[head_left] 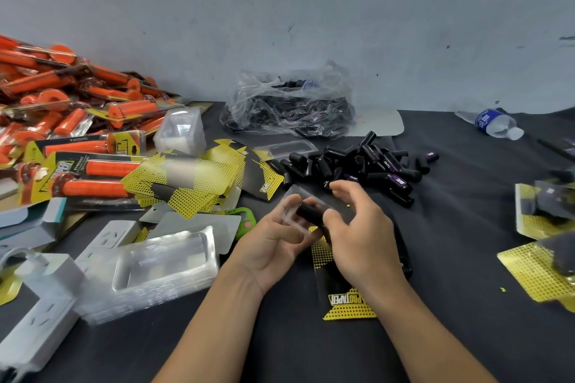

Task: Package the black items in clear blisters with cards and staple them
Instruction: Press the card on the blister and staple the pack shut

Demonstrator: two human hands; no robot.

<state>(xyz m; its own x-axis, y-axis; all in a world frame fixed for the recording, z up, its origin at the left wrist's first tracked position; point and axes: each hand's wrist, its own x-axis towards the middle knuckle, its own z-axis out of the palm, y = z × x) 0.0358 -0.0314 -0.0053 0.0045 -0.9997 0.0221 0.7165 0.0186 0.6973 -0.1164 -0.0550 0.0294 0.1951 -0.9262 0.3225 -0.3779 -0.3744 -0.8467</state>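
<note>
A person's left hand [273, 246], palm up with fingers curled, cradles a clear blister [292, 207] above the dark table [451, 258], while the right hand [357, 227] pinches a black item [309, 213] against it. A yellow-and-black card [345, 298] lies beneath the hands.

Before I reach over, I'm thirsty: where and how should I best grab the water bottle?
I'd grip the water bottle round its labelled middle, coming down from above: it lies on its side, cap pointing right, with both long sides clear.
</note>
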